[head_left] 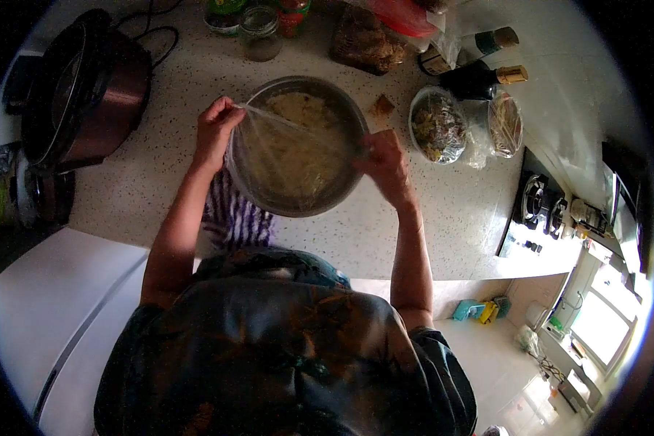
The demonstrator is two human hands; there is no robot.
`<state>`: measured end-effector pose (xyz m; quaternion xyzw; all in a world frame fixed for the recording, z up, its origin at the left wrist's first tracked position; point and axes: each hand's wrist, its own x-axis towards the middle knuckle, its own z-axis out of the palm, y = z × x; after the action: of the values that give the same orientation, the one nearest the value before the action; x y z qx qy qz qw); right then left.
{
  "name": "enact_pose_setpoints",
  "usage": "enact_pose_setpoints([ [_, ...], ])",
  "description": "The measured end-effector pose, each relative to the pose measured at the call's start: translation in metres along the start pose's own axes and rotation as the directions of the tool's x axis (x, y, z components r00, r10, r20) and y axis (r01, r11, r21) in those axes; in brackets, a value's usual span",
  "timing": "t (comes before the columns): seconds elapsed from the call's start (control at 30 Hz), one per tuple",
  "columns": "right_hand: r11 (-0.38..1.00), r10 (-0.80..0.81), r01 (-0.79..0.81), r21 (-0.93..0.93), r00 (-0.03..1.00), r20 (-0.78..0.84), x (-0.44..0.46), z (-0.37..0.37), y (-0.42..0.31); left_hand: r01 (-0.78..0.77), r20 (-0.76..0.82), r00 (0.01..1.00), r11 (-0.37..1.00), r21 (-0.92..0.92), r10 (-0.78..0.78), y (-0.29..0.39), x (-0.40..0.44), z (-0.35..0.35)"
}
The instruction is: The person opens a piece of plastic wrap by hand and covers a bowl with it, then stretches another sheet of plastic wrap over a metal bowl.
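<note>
A round metal bowl (352, 116) stands on the speckled counter in front of me, with a pale, dough-like mass (301, 116) inside. Clear plastic wrap (283, 156) stretches over part of its mouth. At the bowl's left rim, my left hand (216, 131) pinches a gathered edge of the wrap and pulls it up taut. My right hand (389, 163) is closed at the right rim; its fingertips are slightly blurred, and the wrap seems to run to them. A purple-and-white striped cloth (236, 214) lies below the bowl, partly under my left forearm.
A dark red electric cooker (98, 94) occupies the counter's left side. Jars (260, 33) and a bag of brown food (367, 43) stand behind the bowl. To the right are a wrapped bowl of food (438, 125), dark bottles (479, 78) and a gas hob (534, 203).
</note>
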<state>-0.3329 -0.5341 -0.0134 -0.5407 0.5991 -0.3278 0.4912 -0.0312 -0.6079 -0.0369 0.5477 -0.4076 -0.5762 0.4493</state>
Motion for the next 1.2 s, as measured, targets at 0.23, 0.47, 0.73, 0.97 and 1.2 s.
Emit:
enact_pose_setpoints([
  [0.23, 0.934, -0.307, 0.257, -0.250, 0.933, -0.189, -0.003, 0.013, -0.004, -0.212, 0.003, 0.976, 0.945, 0.251, 0.218, 0.000, -0.002, 0.002],
  [0.47, 0.998, -0.039, 0.050, 0.025, 0.945, -0.326, -0.004, 0.031, -0.009, -0.294, -0.013, 0.942, 0.844, 0.449, 0.335, -0.011, -0.015, -0.004],
  [0.73, 0.962, -0.175, 0.043, -0.270, 0.857, -0.485, -0.004, 0.053, 0.002, 0.041, 0.047, 0.998, 0.989, 0.141, -0.048, 0.003, -0.056, -0.027],
  [0.97, 0.916, -0.273, 0.108, -0.387, 0.874, -0.402, -0.002, 0.051, 0.007, 0.197, 0.390, 0.888, 0.968, 0.152, -0.242, 0.016, -0.035, -0.058],
  [1.2, 0.927, -0.230, 0.051, -0.371, 0.860, -0.456, -0.004, 0.054, 0.009, 0.095, 0.352, 0.924, 0.981, 0.169, -0.151, 0.013, -0.052, -0.058],
])
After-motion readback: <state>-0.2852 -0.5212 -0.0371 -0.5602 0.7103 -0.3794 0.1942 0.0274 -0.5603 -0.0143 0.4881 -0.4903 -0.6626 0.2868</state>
